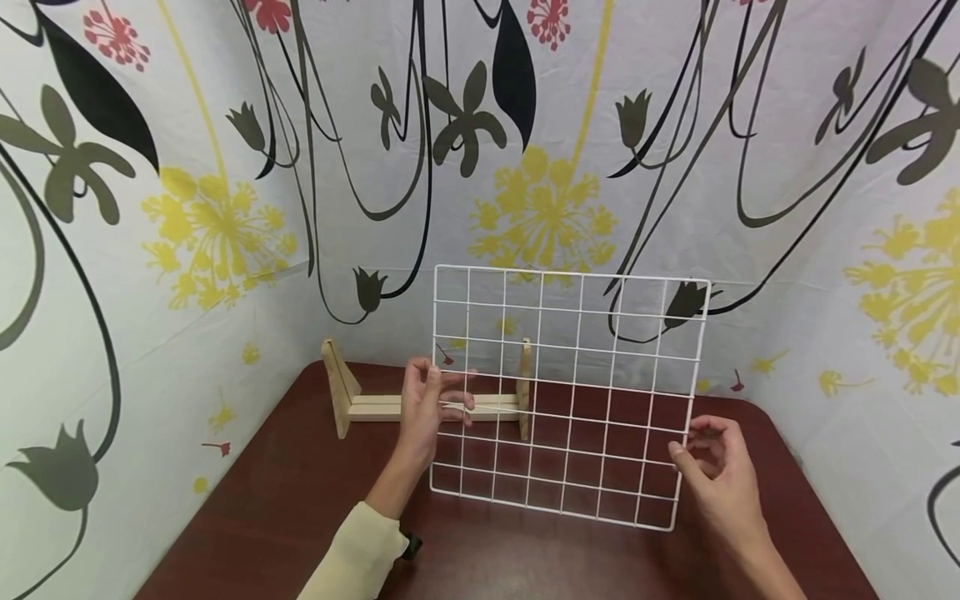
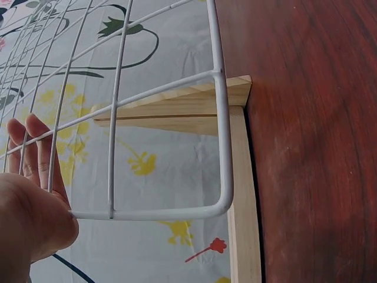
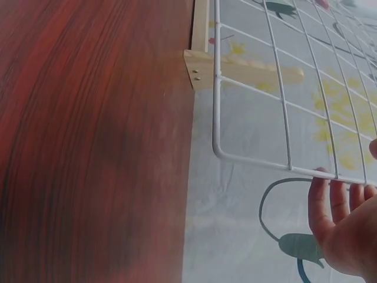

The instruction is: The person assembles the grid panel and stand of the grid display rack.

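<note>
A white wire grid panel (image 1: 570,273) is held up over the table, tilted slightly. My left hand (image 1: 423,408) grips its left edge, thumb on the near side and fingers reaching behind the wires. On the opposite edge, lower down, my right hand (image 1: 723,475) holds the frame between thumb and fingers. Behind the panel a pale wooden stand (image 1: 341,392) rests on the table, with two upright side pieces joined by a low rail. In the left wrist view, one panel corner (image 2: 224,118) overlaps the stand's side piece (image 2: 235,92).
The dark red-brown table (image 1: 262,500) has rounded back corners. A white flower-printed cloth (image 1: 337,208) surrounds it at the back and both sides. A dark band (image 1: 412,546) shows at the left sleeve (image 1: 360,550).
</note>
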`<state>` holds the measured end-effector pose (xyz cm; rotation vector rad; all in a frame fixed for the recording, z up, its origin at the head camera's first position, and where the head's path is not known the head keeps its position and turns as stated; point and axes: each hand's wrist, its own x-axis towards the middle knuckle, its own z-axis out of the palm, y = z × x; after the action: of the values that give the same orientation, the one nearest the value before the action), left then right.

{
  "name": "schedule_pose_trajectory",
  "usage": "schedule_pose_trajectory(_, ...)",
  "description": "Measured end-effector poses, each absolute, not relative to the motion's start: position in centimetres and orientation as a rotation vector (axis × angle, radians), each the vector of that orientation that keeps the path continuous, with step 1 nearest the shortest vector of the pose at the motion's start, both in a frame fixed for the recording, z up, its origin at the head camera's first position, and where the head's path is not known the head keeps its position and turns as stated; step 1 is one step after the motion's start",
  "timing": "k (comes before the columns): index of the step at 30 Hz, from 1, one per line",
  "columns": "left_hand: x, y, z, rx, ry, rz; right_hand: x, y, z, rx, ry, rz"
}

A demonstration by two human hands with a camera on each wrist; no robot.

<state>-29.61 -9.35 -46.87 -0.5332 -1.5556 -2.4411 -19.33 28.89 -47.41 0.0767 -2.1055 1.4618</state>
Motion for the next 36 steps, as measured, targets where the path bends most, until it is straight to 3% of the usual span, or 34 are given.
schedule_pose_trajectory(36, -28.4, -9.4, -45.5, -0.591, -1.469, -2.415, -18.7, 27.8, -47.9, 0.198, -2.013, 1.284)
